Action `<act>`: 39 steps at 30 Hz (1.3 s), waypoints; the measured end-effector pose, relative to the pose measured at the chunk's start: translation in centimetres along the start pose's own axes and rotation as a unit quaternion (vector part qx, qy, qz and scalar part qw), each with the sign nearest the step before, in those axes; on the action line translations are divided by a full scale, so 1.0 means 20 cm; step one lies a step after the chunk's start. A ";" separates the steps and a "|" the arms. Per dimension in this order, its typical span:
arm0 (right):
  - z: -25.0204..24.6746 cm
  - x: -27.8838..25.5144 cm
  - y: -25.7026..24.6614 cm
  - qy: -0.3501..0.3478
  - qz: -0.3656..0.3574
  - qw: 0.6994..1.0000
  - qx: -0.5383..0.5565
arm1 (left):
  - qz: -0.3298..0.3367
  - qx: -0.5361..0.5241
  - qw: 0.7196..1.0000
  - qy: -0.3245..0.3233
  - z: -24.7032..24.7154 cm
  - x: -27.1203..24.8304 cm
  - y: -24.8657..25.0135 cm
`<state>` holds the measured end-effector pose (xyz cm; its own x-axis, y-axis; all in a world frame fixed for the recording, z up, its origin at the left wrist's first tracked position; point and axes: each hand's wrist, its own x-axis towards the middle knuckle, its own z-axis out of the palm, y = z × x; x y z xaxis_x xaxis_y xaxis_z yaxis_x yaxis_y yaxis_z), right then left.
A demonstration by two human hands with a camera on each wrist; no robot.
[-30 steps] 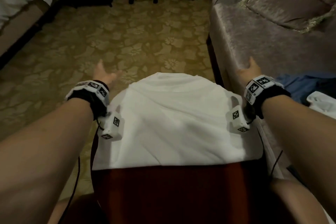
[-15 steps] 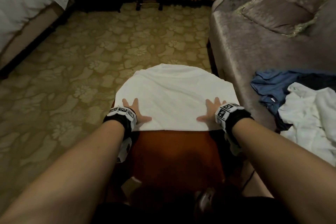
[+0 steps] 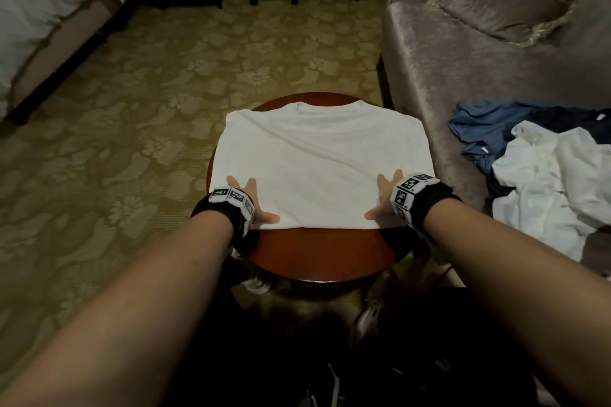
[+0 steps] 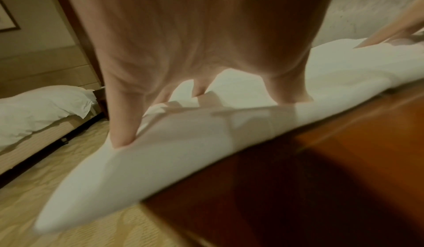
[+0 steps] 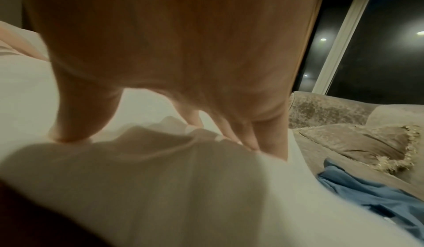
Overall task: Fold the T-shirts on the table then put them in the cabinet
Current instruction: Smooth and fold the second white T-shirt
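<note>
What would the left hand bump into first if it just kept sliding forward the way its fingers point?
Probably nothing solid: the left hand lies flat on the folded white T-shirt, so it would run along the cloth toward the collar, then past the far rim of the round red-brown wooden table. Depth is hard to judge.

Head view looks down; wrist views sit close, sharing the white T-shirt [image 3: 317, 168].
</note>
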<state>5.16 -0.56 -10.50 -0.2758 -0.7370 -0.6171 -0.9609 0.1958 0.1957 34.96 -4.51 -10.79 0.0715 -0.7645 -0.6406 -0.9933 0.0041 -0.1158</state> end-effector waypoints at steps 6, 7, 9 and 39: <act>0.04 -0.06 0.03 -0.003 -0.043 0.998 -0.044 | 0.001 -0.007 1.000 0.007 0.10 -0.13 0.01; 0.06 -0.03 0.04 -0.004 -0.056 0.998 -0.038 | 0.003 -0.004 1.000 0.010 0.11 -0.15 0.01; 0.10 0.06 0.05 -0.016 -0.079 0.996 -0.041 | 0.005 0.014 1.000 0.011 0.13 -0.18 0.00; -0.45 0.49 -0.07 0.126 -0.096 0.977 0.145 | 0.166 -0.007 0.979 0.119 -0.53 0.48 0.26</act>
<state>3.95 -13.84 -9.95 -0.1095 -0.9070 -0.4067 -0.9708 0.1854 -0.1521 29.47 -18.65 -9.46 -0.2773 -0.8515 -0.4451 -0.9594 0.2701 0.0812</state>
